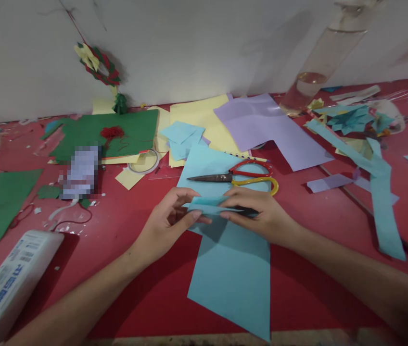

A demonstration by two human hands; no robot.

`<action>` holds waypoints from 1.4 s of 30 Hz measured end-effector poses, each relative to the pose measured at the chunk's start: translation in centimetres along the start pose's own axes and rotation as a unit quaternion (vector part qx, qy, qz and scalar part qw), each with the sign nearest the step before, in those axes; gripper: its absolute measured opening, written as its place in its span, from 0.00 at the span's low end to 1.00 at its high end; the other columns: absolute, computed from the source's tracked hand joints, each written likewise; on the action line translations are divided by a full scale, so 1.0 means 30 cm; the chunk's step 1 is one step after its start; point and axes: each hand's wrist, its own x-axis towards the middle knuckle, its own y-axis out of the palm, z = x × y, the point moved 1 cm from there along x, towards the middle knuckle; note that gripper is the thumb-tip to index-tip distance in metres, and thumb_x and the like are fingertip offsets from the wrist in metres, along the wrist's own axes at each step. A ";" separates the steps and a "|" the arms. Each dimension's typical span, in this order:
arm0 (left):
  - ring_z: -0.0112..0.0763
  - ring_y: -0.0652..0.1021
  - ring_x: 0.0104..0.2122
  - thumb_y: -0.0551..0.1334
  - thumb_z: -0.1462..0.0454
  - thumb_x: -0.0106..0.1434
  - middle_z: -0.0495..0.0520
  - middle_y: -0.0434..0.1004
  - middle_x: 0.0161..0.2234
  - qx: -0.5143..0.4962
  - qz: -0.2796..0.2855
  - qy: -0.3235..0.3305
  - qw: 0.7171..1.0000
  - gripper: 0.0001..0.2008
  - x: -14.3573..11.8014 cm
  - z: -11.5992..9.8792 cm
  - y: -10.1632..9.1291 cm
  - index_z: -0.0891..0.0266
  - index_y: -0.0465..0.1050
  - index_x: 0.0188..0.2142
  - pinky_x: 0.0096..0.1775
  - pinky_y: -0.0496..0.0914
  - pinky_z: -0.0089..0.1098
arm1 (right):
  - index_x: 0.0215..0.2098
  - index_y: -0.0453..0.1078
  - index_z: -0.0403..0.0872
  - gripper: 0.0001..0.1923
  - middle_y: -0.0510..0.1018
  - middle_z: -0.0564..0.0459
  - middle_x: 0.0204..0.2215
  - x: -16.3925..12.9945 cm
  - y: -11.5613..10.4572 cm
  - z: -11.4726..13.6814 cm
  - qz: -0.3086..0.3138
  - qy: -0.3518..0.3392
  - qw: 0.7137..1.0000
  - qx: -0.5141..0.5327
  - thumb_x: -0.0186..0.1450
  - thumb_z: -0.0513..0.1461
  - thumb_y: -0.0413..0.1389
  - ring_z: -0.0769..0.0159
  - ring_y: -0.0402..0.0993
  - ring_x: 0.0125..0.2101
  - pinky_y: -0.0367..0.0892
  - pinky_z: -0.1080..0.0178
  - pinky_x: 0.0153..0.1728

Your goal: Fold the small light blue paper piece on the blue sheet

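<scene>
Between both hands I hold a small folded piece of light blue paper (209,205). My left hand (171,216) pinches its left end between thumb and fingers. At the right end, my right hand (256,211) grips it the same way. Under the hands lies a large light blue sheet (231,274), reaching toward the table's front edge. Just beyond the hands, a pair of scissors (231,178) with one red and one yellow handle rests on blue paper, blades pointing left.
Green sheets (132,127) with red thread (112,133), a tape roll (144,161) and a purple sheet (261,125) lie farther back. A clear bottle (315,72) stands by the wall. Blue strips (384,206) are at right, a white box-like object (23,269) at left.
</scene>
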 end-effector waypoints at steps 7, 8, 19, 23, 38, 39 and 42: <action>0.31 0.83 0.42 0.62 0.65 0.70 0.50 0.78 0.44 0.119 0.012 0.054 0.991 0.18 -0.008 0.009 -0.002 0.47 0.70 0.57 0.42 0.78 0.30 | 0.41 0.78 0.48 0.07 0.81 0.50 0.36 -0.008 0.000 -0.002 -0.028 0.002 0.999 -0.036 0.70 0.43 0.59 0.64 0.78 0.36 0.73 0.65 0.35; 0.31 0.82 0.42 0.62 0.67 0.70 0.50 0.78 0.43 0.149 0.012 0.073 0.986 0.16 -0.007 0.007 -0.003 0.48 0.73 0.54 0.40 0.77 0.29 | 0.44 0.78 0.49 0.08 0.82 0.50 0.39 -0.011 -0.002 -0.003 -0.022 0.007 0.999 -0.043 0.70 0.43 0.59 0.63 0.79 0.38 0.74 0.64 0.37; 0.27 0.74 0.36 0.57 0.76 0.59 0.53 0.70 0.45 0.220 -0.005 0.102 0.970 0.12 0.010 -0.016 -0.007 0.60 0.76 0.32 0.34 0.67 0.26 | 0.56 0.74 0.53 0.20 0.78 0.48 0.51 -0.023 -0.002 -0.013 -0.019 0.059 0.995 -0.076 0.66 0.36 0.57 0.61 0.79 0.44 0.77 0.61 0.40; 0.27 0.75 0.37 0.57 0.76 0.59 0.54 0.70 0.49 0.213 -0.001 0.084 0.973 0.12 0.010 -0.021 -0.005 0.60 0.75 0.31 0.35 0.67 0.26 | 0.57 0.73 0.52 0.22 0.78 0.47 0.48 -0.022 -0.005 -0.007 -0.017 0.069 0.994 -0.081 0.65 0.34 0.57 0.62 0.78 0.41 0.77 0.60 0.40; 0.35 0.77 0.46 0.59 0.75 0.61 0.55 0.68 0.53 0.221 -0.017 0.079 0.972 0.10 0.001 -0.020 -0.008 0.60 0.75 0.32 0.41 0.71 0.30 | 0.53 0.75 0.51 0.22 0.81 0.51 0.42 -0.018 -0.002 -0.004 -0.006 0.043 0.997 -0.068 0.64 0.30 0.52 0.65 0.79 0.38 0.74 0.64 0.37; 0.36 0.77 0.49 0.59 0.74 0.62 0.56 0.68 0.55 0.224 -0.023 0.083 0.971 0.10 0.000 -0.020 -0.008 0.60 0.75 0.32 0.44 0.73 0.33 | 0.53 0.76 0.51 0.22 0.82 0.51 0.40 -0.018 -0.003 -0.004 -0.004 0.040 0.997 -0.067 0.64 0.30 0.52 0.66 0.79 0.37 0.74 0.65 0.36; 0.42 0.73 0.58 0.60 0.73 0.64 0.56 0.64 0.61 0.237 -0.042 0.098 0.966 0.08 -0.004 -0.021 -0.008 0.59 0.74 0.34 0.54 0.72 0.41 | 0.51 0.77 0.51 0.21 0.82 0.51 0.37 -0.017 -0.003 -0.002 -0.005 0.033 0.997 -0.065 0.64 0.30 0.52 0.66 0.78 0.34 0.74 0.65 0.34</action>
